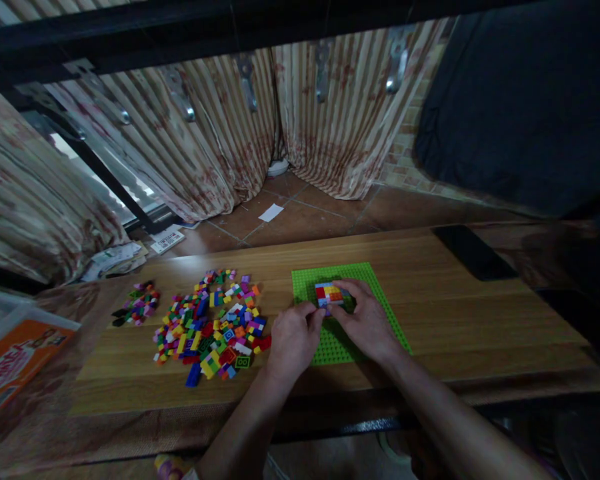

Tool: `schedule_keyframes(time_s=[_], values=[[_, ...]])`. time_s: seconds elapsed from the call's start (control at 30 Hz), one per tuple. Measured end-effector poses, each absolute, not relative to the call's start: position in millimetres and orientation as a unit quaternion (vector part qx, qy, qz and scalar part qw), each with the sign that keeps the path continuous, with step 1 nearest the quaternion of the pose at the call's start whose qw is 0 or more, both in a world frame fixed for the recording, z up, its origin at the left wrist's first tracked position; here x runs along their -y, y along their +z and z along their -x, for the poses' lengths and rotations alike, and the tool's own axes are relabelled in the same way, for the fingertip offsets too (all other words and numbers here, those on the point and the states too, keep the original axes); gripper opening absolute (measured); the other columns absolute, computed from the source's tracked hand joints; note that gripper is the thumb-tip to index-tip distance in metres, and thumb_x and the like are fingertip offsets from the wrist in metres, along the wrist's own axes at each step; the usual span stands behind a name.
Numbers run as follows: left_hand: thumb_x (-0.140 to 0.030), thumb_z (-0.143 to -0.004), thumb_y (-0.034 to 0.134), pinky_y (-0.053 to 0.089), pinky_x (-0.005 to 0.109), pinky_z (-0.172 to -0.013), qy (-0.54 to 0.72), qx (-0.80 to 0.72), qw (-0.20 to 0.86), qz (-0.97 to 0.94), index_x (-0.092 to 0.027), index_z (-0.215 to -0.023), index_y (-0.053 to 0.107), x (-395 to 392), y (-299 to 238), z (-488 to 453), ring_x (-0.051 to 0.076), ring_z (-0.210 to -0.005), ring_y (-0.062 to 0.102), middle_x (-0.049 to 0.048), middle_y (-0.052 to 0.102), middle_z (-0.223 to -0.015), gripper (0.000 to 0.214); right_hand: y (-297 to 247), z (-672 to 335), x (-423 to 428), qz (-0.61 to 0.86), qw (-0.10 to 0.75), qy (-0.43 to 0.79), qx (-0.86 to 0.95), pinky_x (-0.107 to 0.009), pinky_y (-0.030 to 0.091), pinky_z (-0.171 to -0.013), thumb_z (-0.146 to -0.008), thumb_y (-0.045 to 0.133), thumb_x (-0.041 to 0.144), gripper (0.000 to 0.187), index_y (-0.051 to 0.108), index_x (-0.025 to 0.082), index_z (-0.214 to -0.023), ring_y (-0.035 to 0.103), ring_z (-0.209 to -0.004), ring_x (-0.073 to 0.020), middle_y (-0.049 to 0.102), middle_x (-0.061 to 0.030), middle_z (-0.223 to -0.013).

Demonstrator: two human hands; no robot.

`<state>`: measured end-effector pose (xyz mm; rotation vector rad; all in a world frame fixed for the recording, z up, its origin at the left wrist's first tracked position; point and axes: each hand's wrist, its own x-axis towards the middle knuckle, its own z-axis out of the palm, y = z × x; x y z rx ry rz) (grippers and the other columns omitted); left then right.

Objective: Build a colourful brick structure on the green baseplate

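Note:
On the wooden table lies a green studded baseplate (365,277). A small block of joined toy bricks (329,294), red, yellow, orange, white and light blue, is at the plate's upper middle. My right hand (363,317) grips this block from the right, thumb at its near side and fingers over its far edge. My left hand (296,333) is closed in a pinch at the block's near left corner, with a small purple brick (328,311) at its fingertips. Whether the block rests on the plate or is held just above it, I cannot tell.
A large pile of loose coloured bricks (215,327) spreads to the left, with a smaller heap (139,303) beyond it. A black phone-like slab (475,252) lies at the table's far right. A clear box with an orange label (17,360) stands at the left edge.

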<state>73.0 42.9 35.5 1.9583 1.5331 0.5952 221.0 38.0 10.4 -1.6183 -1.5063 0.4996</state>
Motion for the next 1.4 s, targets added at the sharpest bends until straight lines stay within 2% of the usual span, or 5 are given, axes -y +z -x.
schedule_keyframes(time_s=[0.27, 0.57, 0.9, 1.23, 1.4], values=[[-0.035, -0.089, 0.045, 0.029, 0.023, -0.052, 0.325, -0.58, 0.288, -0.689, -0.019, -0.056, 0.049, -61, 44, -40, 0.01, -0.05, 0.042, -0.0043, 0.042, -0.051, 0.036, 8, -232, -42, 0.637, 0.434, 0.18, 0.612, -0.05, 0.043, -0.098, -0.088, 0.049, 0.038, 0.037, 0.06, 0.022, -0.119, 0.057, -0.11, -0.0262, 0.062, -0.0107, -0.118], [-0.036, -0.088, 0.046, 0.032, 0.021, -0.051, 0.414, -0.619, 0.246, -0.621, -0.015, -0.065, 0.06, -79, 44, 1, 0.01, -0.053, 0.048, -0.0023, 0.053, -0.056, 0.034, 3, -225, -41, 0.615, 0.37, 0.159, 0.678, -0.05, 0.042, -0.1, -0.086, 0.053, 0.037, 0.035, 0.062, 0.021, -0.116, 0.053, -0.114, -0.0277, 0.06, -0.0109, -0.12], [-0.035, -0.088, 0.046, 0.032, 0.02, -0.051, 0.437, -0.619, 0.254, -0.602, -0.015, -0.064, 0.06, -79, 48, 7, 0.009, -0.052, 0.044, -0.0037, 0.049, -0.053, 0.034, 19, -193, -15, 0.511, 0.374, 0.044, 0.773, -0.045, 0.043, -0.098, -0.089, 0.054, 0.025, 0.027, 0.059, 0.022, -0.115, 0.052, -0.112, -0.0255, 0.06, -0.0093, -0.121], [-0.025, -0.085, 0.049, 0.035, 0.022, -0.057, 0.398, -0.59, 0.286, -0.642, -0.016, -0.069, 0.062, -73, 47, 1, 0.011, -0.057, 0.048, -0.002, 0.056, -0.06, 0.023, 3, -154, -6, 0.489, 0.244, 0.064, 0.835, -0.047, 0.044, -0.091, -0.086, 0.056, 0.016, 0.038, 0.054, 0.015, -0.124, 0.054, -0.105, -0.0291, 0.066, -0.01, -0.114], [-0.025, -0.084, 0.051, 0.036, 0.022, -0.058, 0.388, -0.577, 0.328, -0.639, -0.016, -0.072, 0.065, -72, 47, 1, 0.011, -0.06, 0.049, -0.0017, 0.058, -0.063, 0.02, 0, -155, -9, 0.483, 0.287, 0.066, 0.825, -0.045, 0.047, -0.087, -0.089, 0.055, 0.02, 0.034, 0.055, 0.016, -0.123, 0.057, -0.1, -0.0277, 0.068, -0.009, -0.106]])
